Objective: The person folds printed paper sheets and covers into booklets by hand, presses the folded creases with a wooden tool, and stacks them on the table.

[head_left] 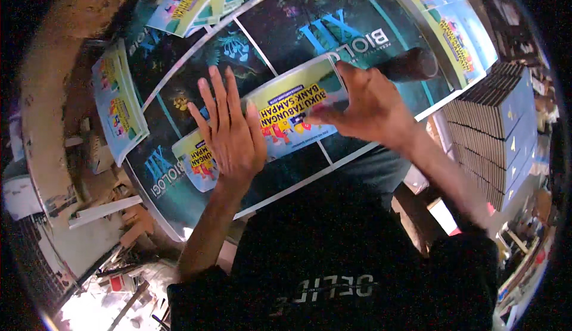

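A long, glossy blue, green and yellow printed cover sheet (286,101) lies in front of me on a table covered with dark printed sheets. My left hand (229,134) presses flat on its left part, fingers stretched out and pointing away from me. At the sheet's right end is my right hand (372,101), with thumb and forefinger spread apart over the print; its other fingers are partly hidden. Just beyond that hand lies a dark, rounded cylinder (414,66). Whether the right hand touches it, I cannot tell.
Matching covers form a stack (119,101) at the left edge, a fanned pile (193,0) at the far left and more piles (453,39) at the far right. Tall stacks of bound books (491,134) stand right of the table. Wood scraps (107,212) litter the left floor.
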Demonstrator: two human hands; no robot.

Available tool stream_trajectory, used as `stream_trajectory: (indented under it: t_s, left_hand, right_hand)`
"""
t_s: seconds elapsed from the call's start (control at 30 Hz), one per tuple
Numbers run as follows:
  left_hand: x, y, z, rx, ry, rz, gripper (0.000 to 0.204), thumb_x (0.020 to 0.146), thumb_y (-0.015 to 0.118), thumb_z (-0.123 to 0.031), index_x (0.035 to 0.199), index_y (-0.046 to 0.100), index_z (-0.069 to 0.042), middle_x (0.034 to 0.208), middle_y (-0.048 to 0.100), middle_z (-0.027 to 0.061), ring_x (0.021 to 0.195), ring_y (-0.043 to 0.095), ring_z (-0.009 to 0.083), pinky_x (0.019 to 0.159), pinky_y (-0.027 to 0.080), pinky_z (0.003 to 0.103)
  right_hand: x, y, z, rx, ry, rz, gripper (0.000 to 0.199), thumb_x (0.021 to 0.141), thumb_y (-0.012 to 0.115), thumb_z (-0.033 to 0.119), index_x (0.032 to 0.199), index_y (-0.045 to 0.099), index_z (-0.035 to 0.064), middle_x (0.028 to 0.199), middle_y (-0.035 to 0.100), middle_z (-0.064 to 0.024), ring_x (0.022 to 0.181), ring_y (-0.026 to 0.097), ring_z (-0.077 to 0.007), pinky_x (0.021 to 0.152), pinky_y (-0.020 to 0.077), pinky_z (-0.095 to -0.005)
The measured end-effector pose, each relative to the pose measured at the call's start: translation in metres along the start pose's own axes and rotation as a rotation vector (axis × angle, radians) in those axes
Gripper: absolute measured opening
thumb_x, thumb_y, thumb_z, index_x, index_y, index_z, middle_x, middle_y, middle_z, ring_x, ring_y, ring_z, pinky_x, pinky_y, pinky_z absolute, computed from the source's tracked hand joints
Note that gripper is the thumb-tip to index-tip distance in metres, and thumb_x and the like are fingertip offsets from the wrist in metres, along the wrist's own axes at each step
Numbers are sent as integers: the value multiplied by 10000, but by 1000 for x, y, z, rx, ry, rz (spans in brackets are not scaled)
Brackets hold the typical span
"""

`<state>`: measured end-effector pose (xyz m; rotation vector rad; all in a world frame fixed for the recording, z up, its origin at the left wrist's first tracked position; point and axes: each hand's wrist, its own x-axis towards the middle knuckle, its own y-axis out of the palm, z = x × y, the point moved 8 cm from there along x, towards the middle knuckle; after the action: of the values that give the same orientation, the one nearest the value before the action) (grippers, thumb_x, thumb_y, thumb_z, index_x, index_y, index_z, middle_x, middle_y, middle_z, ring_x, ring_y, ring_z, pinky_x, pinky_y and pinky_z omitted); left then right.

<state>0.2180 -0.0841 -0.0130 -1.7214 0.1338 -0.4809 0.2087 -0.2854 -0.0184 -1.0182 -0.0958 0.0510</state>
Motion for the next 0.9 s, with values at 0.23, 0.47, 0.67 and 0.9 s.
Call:
stream_trajectory:
  t_s: [0.23,0.47,0.67,0.9]
  left_hand:
    - [-7,2,7,22,6,-52,525,1014,326,-224,1504,294,-38,1598,190,192,1486,118,391,1171,11,588]
    - [-2,-6,9,-256,2,-175,481,1036,296,-204,1471,325,-1,1575,235,221,1468,191,397,1175,78,549]
    - [-10,-18,22,-430,-38,-342,425,1033,337,-147,1426,397,2,1534,292,265,1403,303,453,1133,297,462]
    - [-16,-12,19,-89,4,-280,450,1023,342,-185,1438,388,-16,1542,285,252,1416,284,440,1142,258,490]
  right_hand:
    - [7,-135,5,-199,-10,-676,393,815,775,375,1022,649,65,956,695,-132,837,683,-284,757,515,-395]
    - [16,-80,-77,503,388,-83,647,904,576,607,641,638,19,661,645,-81,655,613,-156,664,492,-291]
    - [1,-77,8,1075,107,-79,521,932,536,417,597,579,20,575,591,-85,528,572,-228,532,438,-341]
    - [-39,-22,167,663,-492,86,194,800,641,165,650,666,45,571,597,-199,563,627,-380,574,512,-453]
